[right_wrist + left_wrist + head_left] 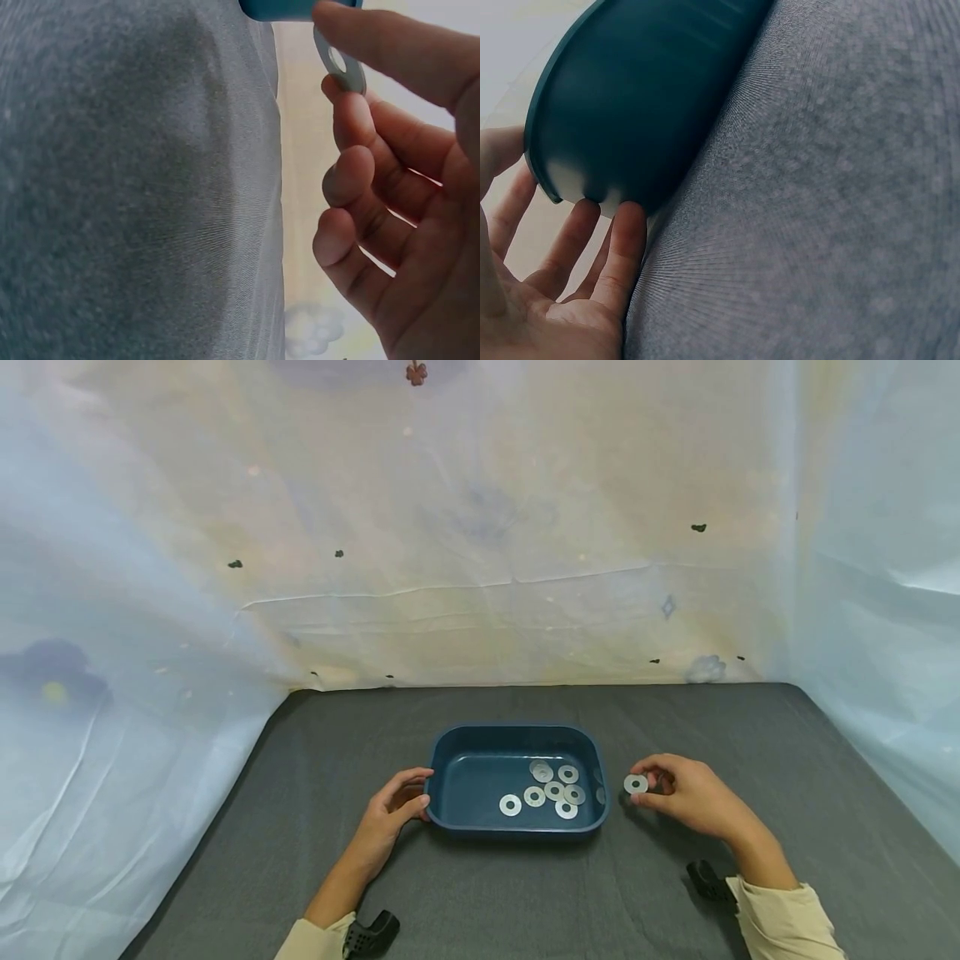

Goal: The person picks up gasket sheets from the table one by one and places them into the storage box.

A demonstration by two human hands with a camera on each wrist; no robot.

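A dark blue rectangular tray (pixel 480 828) with rounded corners sits on the table, with several flat metal washers (pixel 510 805) lying in its middle and right part. At its left end my left hand (pixel 390 810) rests with thumb and fingertips against the rim and outer wall. The left wrist view shows spread, mostly straight fingers (pixel 622 262) touching the outside of the tray (pixel 630 97). To the right of the tray my right hand (pixel 693 797) pinches one washer (pixel 628 791) between thumb and fingertips. In the right wrist view, the other fingers (pixel 352 176) are bent below that washer (pixel 352 75).
A dark grey cloth (pixel 517 902) covers the table. Pale patterned fabric (pixel 487 527) hangs behind it and along both sides. Each wrist wears a black device (pixel 371 935) near a beige sleeve (pixel 783 922).
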